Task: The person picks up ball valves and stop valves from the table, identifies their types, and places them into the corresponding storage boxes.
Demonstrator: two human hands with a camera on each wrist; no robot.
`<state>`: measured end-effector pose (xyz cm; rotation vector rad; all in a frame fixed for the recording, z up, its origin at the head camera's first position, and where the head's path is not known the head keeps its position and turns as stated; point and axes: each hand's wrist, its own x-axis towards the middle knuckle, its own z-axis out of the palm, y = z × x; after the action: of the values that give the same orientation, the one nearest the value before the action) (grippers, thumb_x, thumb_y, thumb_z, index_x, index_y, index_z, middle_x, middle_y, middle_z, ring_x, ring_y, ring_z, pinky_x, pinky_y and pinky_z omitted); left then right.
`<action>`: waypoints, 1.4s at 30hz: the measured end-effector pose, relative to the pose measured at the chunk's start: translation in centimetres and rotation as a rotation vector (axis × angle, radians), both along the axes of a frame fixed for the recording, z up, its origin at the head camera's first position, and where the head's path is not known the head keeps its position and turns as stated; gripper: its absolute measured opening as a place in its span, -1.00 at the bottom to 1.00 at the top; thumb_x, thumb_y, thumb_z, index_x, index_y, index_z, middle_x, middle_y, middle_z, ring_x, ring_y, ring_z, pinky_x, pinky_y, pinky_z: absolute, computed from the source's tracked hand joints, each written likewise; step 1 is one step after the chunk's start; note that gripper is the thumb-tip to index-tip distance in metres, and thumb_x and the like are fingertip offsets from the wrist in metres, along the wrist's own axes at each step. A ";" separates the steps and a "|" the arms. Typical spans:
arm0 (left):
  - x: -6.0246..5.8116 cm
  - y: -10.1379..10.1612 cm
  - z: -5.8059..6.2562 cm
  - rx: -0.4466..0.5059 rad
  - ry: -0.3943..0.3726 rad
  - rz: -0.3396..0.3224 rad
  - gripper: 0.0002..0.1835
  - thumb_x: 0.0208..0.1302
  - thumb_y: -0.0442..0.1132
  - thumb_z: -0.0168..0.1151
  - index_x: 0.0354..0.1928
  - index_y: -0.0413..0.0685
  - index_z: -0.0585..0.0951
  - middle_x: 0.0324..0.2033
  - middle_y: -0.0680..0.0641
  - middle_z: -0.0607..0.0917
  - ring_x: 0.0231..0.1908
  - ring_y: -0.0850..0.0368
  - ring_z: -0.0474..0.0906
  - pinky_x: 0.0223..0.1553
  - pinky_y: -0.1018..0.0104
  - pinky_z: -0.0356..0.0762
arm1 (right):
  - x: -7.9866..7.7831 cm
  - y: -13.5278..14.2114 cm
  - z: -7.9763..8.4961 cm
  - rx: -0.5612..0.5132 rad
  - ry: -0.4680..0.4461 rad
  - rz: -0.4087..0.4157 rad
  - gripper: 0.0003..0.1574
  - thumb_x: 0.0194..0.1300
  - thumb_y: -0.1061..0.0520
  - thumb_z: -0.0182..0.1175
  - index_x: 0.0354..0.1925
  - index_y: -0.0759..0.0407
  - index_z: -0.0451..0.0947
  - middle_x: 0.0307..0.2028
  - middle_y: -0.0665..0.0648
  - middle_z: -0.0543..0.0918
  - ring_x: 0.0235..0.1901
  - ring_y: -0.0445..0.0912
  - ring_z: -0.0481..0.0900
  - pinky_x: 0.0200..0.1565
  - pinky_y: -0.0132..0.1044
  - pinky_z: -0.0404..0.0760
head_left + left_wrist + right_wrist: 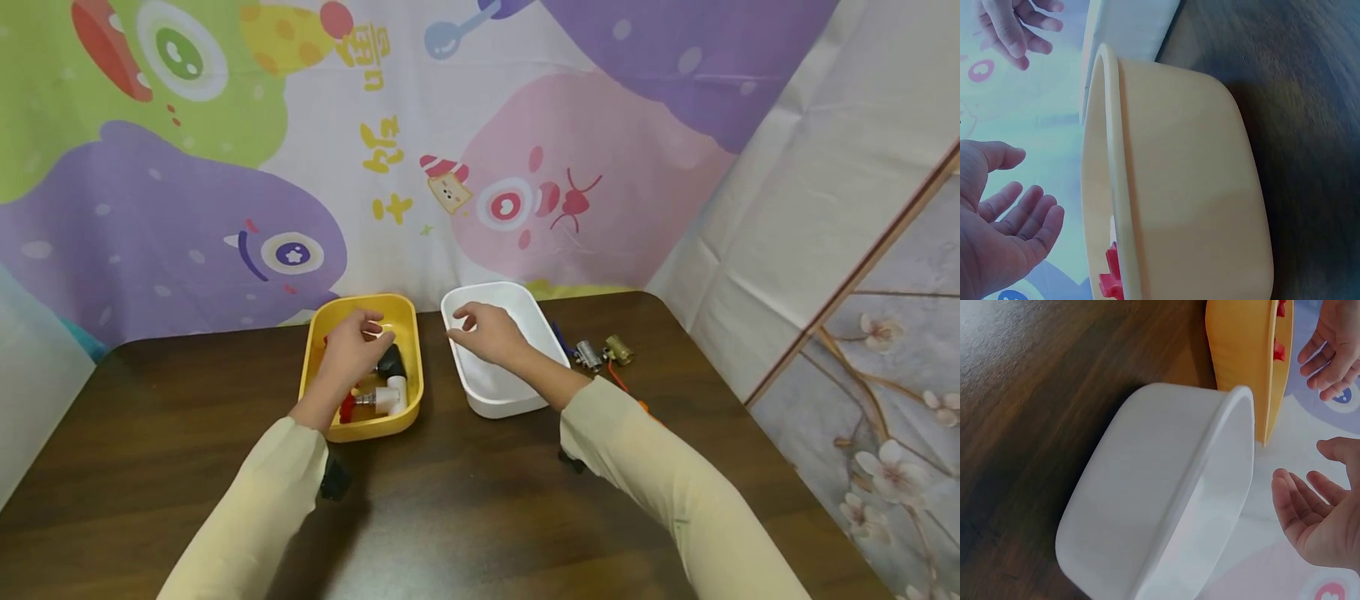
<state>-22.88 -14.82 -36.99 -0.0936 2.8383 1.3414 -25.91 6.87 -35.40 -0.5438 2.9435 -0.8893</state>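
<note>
In the head view my left hand hovers over the yellow bin, fingers loosely bent around nothing. Inside that bin lie a white plastic pipe fitting, a red handle and a black piece; my hand and forearm hide part of the contents. Above the white bin is my right hand, its fingers relaxed and holding nothing. The visible inside of the white bin shows no objects. Both wrist views show the hands apart from the bins, with a red knob near the yellow rim.
Right of the white bin lie a silver-coloured valve and a brass-coloured valve, partly beside my forearm. An orange piece peeks out past the sleeve. A cartoon-printed cloth hangs behind the dark wooden table.
</note>
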 end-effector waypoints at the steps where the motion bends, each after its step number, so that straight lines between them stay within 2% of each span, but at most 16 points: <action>1: 0.0 0.1 0.0 0.000 0.001 -0.002 -0.49 0.29 -0.12 0.12 0.22 -0.16 0.35 0.07 -0.23 0.51 0.06 -0.14 0.44 0.14 0.03 0.50 | 0.0 0.2 0.0 -0.003 0.005 0.000 -0.52 0.22 -0.04 0.18 0.06 0.14 0.53 -0.19 0.16 0.68 -0.19 0.00 0.61 -0.16 -0.20 0.58; 12: 0.2 1.3 -0.1 0.041 0.077 -0.022 -0.53 0.26 -0.17 0.15 0.16 -0.23 0.40 0.01 -0.29 0.56 0.01 -0.16 0.51 0.10 0.03 0.52 | -0.4 2.6 0.1 -0.022 0.059 -0.012 -0.56 0.20 -0.02 0.20 -0.02 0.19 0.57 -0.25 0.17 0.70 -0.20 0.01 0.61 -0.15 -0.19 0.57; 25: 0.1 3.6 -0.1 0.078 0.056 -0.015 -0.53 0.22 -0.14 0.18 0.14 -0.20 0.43 -0.01 -0.26 0.58 -0.02 -0.13 0.54 0.03 0.07 0.56 | -0.2 5.6 0.8 -0.012 0.013 -0.062 -0.53 0.23 -0.03 0.17 0.02 0.22 0.55 -0.20 0.21 0.68 -0.15 0.06 0.60 -0.14 -0.13 0.58; 32: 0.0 5.0 -0.3 0.116 -0.008 -0.007 -0.52 0.22 -0.12 0.19 0.15 -0.13 0.42 0.01 -0.20 0.56 -0.01 -0.09 0.51 0.03 0.11 0.58 | -0.1 7.3 0.7 -0.012 -0.023 -0.099 -0.52 0.24 -0.04 0.16 0.04 0.21 0.55 -0.16 0.22 0.67 -0.16 0.07 0.59 -0.18 -0.16 0.59; 36: 0.0 5.8 -0.6 0.118 -0.002 -0.017 -0.52 0.22 -0.11 0.19 0.15 -0.15 0.43 -0.01 -0.20 0.56 -0.04 -0.09 0.51 0.03 0.11 0.57 | -0.1 8.3 0.7 -0.010 -0.020 -0.106 -0.53 0.24 -0.03 0.16 0.03 0.22 0.55 -0.17 0.23 0.67 -0.16 0.08 0.59 -0.21 -0.17 0.59; 42: -0.1 6.9 -1.0 0.100 -0.002 -0.013 -0.55 0.21 -0.14 0.21 0.10 -0.17 0.46 -0.07 -0.19 0.58 -0.09 -0.07 0.50 -0.03 0.13 0.57 | -0.3 9.7 0.5 -0.013 -0.020 -0.122 -0.52 0.25 -0.02 0.16 0.04 0.26 0.55 -0.15 0.26 0.65 -0.10 0.09 0.57 -0.10 -0.09 0.58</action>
<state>-23.02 -7.97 -37.96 -0.0760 2.7598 1.4762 -26.19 16.56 -34.91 -0.3564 2.9827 -0.9188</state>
